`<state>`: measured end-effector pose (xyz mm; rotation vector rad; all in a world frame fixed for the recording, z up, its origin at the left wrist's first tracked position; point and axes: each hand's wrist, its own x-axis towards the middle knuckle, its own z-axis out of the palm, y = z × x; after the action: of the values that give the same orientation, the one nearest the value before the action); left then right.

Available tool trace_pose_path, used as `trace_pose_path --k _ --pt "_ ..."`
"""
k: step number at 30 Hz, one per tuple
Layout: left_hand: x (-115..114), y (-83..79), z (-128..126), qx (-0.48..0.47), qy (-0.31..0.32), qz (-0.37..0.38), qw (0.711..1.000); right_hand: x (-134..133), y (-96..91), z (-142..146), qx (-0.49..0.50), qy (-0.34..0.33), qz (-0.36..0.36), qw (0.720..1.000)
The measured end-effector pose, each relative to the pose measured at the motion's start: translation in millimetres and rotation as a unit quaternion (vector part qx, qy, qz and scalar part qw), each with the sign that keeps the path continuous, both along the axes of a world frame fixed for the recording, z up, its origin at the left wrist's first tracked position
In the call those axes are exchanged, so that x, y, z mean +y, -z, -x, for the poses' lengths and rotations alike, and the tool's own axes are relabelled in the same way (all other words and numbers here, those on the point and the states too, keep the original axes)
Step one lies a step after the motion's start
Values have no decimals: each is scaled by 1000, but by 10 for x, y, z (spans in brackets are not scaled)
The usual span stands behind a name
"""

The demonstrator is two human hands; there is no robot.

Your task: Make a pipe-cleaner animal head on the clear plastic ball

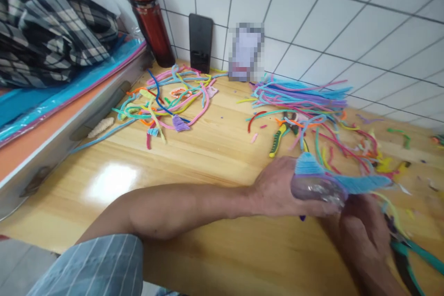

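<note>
A craft piece of light-blue pipe cleaners [308, 165], edged in purple, has a shiny, clear plastic-looking part on its near side. My left hand [275, 188] is wrapped around its left end, most of the fingers hidden behind it. My right hand [364, 224] is closed at the piece's right end, under a long blue strip; the fingertips are blurred and partly hidden. Teal-handled pliers [404, 245] lie beside my right hand. Beyond my left hand are yellow-and-green handled pliers [276, 141].
A bundle of pipe cleaners [301, 95] lies near the tiled wall, with coloured scraps [374, 148] to the right. More loose pipe cleaners [194, 115] lie at left. A red thermos [152, 23], a black phone [201, 44] and a blurred-out phone [245, 53] stand by the wall.
</note>
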<state>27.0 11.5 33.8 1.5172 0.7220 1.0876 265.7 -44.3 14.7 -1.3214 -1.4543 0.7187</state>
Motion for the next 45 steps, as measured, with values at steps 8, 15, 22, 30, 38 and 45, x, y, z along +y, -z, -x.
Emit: trace_pose_path --k 8,15,22,30,38,45 --pt "17 208 -35 -133 -124 121 976 288 111 -50 -45 56 -67 995" --pt "364 65 133 -145 -250 51 956 439 201 113 -114 32 -79 990" --pt "320 -96 374 -111 -283 36 952 597 274 151 -147 10 -86 985" --pt "173 75 208 -100 -215 42 971 631 325 106 -212 -1 -77 974" --pt "606 32 -170 -35 -76 62 995 797 303 146 -290 -17 -55 955" --pt "1019 56 -79 8 -110 4 994 938 322 174 -345 5 -42 938"
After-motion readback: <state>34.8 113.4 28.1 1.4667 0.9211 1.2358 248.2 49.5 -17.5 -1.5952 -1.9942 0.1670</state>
